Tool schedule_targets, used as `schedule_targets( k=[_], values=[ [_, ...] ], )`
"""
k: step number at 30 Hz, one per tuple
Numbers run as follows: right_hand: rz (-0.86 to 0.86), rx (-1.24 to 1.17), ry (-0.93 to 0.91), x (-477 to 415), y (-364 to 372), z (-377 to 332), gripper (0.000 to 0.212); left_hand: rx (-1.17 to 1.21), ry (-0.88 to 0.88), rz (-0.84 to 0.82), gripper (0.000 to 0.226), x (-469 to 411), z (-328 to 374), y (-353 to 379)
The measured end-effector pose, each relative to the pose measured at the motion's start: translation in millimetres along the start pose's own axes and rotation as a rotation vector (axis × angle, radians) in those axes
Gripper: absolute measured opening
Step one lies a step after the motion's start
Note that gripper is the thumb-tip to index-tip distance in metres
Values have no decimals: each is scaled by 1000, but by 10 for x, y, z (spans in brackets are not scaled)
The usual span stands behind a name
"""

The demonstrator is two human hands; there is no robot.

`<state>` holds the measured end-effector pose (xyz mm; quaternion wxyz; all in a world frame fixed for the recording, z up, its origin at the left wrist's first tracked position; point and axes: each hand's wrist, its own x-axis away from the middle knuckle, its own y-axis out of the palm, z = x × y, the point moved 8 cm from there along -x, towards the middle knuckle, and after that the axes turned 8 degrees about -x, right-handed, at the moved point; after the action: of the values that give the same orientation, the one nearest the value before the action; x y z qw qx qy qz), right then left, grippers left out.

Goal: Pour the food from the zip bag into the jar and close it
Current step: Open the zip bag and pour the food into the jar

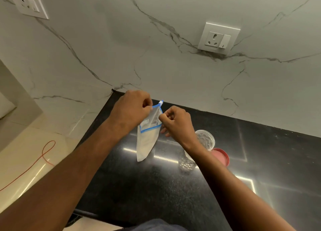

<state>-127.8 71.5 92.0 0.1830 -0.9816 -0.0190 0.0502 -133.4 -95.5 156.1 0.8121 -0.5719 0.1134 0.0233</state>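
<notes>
A clear zip bag (147,140) with a blue zip strip and a white slider hangs upright above the black counter (139,187), with pale food in its lower part. My left hand (132,109) pinches the bag's top edge on the left side. My right hand (177,121) pinches the top edge on the right, and the mouth looks pulled apart between them. A clear glass jar (205,138) stands open on the counter just right of my right wrist, which partly hides it. Its red lid (220,157) lies flat beside the jar.
A marble wall with a socket plate (218,38) rises behind the counter, and another socket plate (28,3) is at the upper left. The counter's left edge drops to a pale floor with a red cable (43,154).
</notes>
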Motion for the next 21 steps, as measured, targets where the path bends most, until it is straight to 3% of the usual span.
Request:
schedule_targets(
  k=[4, 6, 9, 12, 14, 21],
  values=[
    [-14, 50, -45, 48, 79, -37, 15, -5, -97, -274, 54, -113, 157, 282],
    [-9, 37, -35, 76, 96, -29, 14, 0, -160, -340, 56, -157, 155, 386],
    [-45, 16, -31, 108, 133, -24, 12, 106, -217, -384, 38, -192, 134, 474],
    [-107, -13, -28, 139, 164, -22, 13, 137, -229, -330, 23, -194, 114, 484],
    [-85, -50, -21, 145, 84, -8, 15, 173, -232, -257, 25, -184, 108, 428],
    [252, -121, -8, 128, -693, 131, 14, 391, -97, -45, 29, -257, 487, -200]
  ],
)
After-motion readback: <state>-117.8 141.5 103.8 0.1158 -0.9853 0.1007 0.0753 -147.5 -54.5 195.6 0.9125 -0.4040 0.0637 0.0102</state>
